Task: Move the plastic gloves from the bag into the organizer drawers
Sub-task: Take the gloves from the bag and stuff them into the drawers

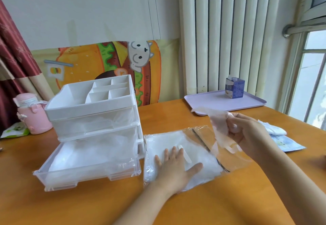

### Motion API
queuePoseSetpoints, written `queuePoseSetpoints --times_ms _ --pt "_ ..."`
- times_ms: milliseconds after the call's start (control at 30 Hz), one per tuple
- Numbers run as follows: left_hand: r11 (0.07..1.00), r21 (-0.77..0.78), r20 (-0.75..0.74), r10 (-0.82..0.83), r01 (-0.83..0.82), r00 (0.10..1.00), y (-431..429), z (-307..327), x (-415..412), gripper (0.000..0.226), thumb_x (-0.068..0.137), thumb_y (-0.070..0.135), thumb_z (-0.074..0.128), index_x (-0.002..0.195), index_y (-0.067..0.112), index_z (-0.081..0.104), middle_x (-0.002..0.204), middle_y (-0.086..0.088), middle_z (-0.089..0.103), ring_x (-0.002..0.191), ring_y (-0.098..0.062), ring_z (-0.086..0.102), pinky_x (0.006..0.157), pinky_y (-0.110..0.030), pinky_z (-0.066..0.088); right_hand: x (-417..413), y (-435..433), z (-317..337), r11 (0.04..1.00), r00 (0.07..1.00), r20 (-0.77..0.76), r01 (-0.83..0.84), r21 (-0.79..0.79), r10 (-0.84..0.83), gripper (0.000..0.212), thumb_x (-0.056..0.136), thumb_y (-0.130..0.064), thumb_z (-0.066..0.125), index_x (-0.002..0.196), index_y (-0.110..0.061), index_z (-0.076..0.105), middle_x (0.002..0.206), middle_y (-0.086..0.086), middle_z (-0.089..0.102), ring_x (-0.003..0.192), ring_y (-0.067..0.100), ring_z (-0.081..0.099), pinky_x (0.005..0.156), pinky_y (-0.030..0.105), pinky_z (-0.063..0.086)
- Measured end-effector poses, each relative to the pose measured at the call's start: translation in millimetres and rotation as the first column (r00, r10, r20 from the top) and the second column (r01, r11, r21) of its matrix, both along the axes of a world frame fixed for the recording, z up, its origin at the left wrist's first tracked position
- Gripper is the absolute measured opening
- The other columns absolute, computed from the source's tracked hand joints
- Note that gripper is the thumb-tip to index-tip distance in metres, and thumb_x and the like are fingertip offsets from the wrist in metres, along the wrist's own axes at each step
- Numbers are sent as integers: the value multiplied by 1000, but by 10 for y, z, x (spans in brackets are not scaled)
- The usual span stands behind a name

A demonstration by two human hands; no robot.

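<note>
- One thin plastic glove [219, 125] hangs crumpled in the right hand [247, 134], whose fingers curl and pinch it just above the bag's mouth. It is lifted clear, I'd judge, so it comes away alone.
- The bag [202, 137] lies flat on the table [88, 209] with more gloves inside. The left hand [174, 167] presses on it, fingers straight and spread, likely to stop it sliding.
- Just beside it, the organizer [91, 109] has its bottom drawer [88, 173] pulled out, with clear film inside, ready to receive.
</note>
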State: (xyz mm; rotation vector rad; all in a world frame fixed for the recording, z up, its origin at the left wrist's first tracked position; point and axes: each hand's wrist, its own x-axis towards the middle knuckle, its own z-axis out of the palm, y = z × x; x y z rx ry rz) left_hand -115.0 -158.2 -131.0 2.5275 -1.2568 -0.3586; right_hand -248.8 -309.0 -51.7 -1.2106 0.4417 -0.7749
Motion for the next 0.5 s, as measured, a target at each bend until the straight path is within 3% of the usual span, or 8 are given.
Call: queuePoseSetpoints --times_ms 67,133,233,333,400,433,500 --pt "967 -254 -189 -16 -33 982 -27 104 36 132 46 102 6 145 20 36 149 4 39 141 -17 29 118 -37 14 -59 89 119 958 956 201 -247 149 216 30 91 -6 44 107 14 59 103 22 69 95 31 69 78 37 58" --pt "877 -462 -438 -97 -131 894 -23 268 73 129 35 106 16 132 28 46 133 20 49 124 3 42 106 -17 26 -92 158 191 904 901 303 -379 199 311 36 81 -9 47 99 14 68 107 25 68 95 32 69 72 35 59" --pt "767 -565 -748 -322 -303 581 24 439 98 142 27 100 49 143 19 40 144 7 46 136 -10 38 115 -31 23 -96 220 213 888 872 344 -425 177 348 34 84 -7 43 89 5 75 95 19 71 82 22 72 63 27 57" --pt "722 -582 -811 -484 -374 329 68 596 125 130 27 84 73 135 16 48 130 -1 62 123 -16 56 109 -37 36 -112 228 185 860 844 309 -494 127 439 27 74 -10 62 95 2 74 94 14 71 81 21 71 70 28 58" --pt "741 -579 -815 -519 -340 257 102 700 137 121 31 75 81 131 16 51 126 -4 65 117 -19 61 107 -39 39 -103 201 142 833 819 317 -538 132 479 52 62 -12 81 110 4 67 108 17 67 93 23 68 85 31 54" --pt "755 -584 -811 -533 -298 241 114 729 138 119 33 72 83 132 16 50 128 -4 64 118 -20 61 109 -40 38 -108 220 141 801 786 354 -581 143 506 60 65 -12 83 118 7 62 116 20 63 102 25 65 94 32 49" --pt "786 -586 -808 -549 -195 216 124 749 90 117 36 71 83 133 17 47 134 -3 59 125 -21 55 114 -44 31 -94 283 135 775 729 427 -625 97 534 44 93 -8 54 131 12 45 132 25 52 122 32 51 109 38 33"
